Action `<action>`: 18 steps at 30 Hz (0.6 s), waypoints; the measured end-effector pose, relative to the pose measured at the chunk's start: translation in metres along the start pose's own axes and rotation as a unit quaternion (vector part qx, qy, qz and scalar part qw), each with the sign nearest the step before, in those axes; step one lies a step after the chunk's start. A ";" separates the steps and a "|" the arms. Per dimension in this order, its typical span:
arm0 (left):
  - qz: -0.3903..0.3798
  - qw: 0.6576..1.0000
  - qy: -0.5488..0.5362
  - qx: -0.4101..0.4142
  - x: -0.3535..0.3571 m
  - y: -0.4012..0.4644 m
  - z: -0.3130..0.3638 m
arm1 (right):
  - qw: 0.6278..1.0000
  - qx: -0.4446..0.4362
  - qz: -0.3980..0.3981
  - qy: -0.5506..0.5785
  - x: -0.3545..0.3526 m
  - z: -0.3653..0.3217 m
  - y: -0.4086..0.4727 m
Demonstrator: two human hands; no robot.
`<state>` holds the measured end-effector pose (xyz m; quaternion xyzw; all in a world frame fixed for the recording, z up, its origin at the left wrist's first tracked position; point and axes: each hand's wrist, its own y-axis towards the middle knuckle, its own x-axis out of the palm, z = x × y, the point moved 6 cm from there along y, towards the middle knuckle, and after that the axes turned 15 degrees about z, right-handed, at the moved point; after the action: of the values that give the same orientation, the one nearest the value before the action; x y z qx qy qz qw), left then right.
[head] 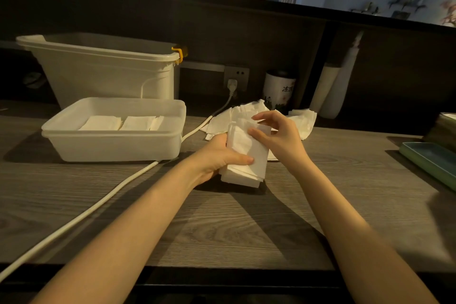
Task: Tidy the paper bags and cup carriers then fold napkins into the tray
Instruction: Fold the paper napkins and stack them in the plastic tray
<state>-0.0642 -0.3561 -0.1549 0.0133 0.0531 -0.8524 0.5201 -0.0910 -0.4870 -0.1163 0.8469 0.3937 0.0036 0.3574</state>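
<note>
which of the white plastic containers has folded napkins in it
The shallow white tray in front, left of the hands, holds folded napkins lying flat inside. The taller bin with the yellow clip behind it shows none.

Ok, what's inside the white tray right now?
The white tray holds folded napkins lying flat side by side on its floor, roughly three visible. Its near wall hides the front of the floor, so anything there cannot be seen.
</note>
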 end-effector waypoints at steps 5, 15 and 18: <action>0.012 1.000 -0.010 -0.005 -0.001 0.000 -0.001 | 1.000 -0.022 -0.008 -0.019 0.002 0.001 0.000; 0.172 0.980 -0.088 -0.045 -0.027 0.014 -0.006 | 0.972 -0.034 0.025 -0.233 -0.035 0.022 0.014; 0.215 0.970 -0.105 -0.052 -0.033 0.015 -0.007 | 0.944 -0.050 -0.064 -0.320 -0.024 0.034 0.007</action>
<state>-0.0362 -0.3333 -0.1605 -0.0921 0.0387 -0.7134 0.6936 -0.0930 -0.5264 -0.1305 0.7577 0.3110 -0.2707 0.5059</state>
